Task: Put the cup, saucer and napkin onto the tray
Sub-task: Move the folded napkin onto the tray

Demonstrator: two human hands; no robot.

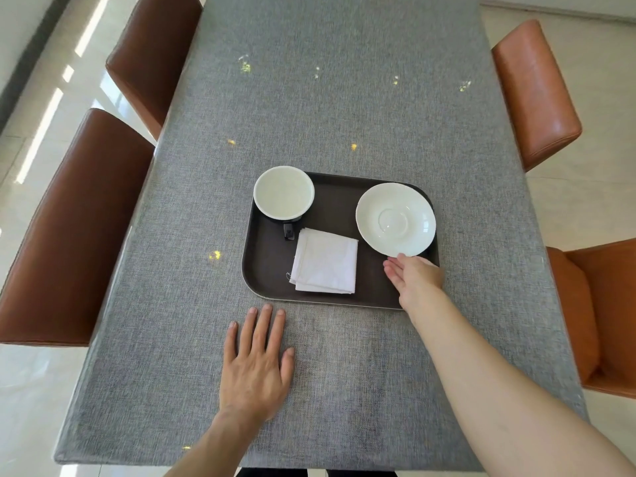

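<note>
- At the table's middle sits the dark tray (265,270), and all three task items already lie on it: the cup (284,191) at its 10 o'clock corner, the folded napkin (325,261) near 6 o'clock, and the saucer (395,219) at about 2 o'clock.
- My reading is that the step in hand is the last one, settling the saucer and letting go; the task looks nearly complete.
- To do this well I would let the saucer sit flat inside the tray rim before easing the fingers away, since its far edge lies close to the tray's right lip, and a nudge outward could tip it over that lip.
- I would draw the hand back toward 5 o'clock, low and straight, keeping clear of the napkin just to its left.
- My right hand (414,275) lies over the tray's 4 o'clock corner, fingers loosely extended, with fingertips touching the saucer's near rim; nothing is clasped that I can see.
- My left hand (256,364) rests flat and spread on the grey tablecloth (344,115), palm down, just below the tray's near edge, holding nothing.
</note>
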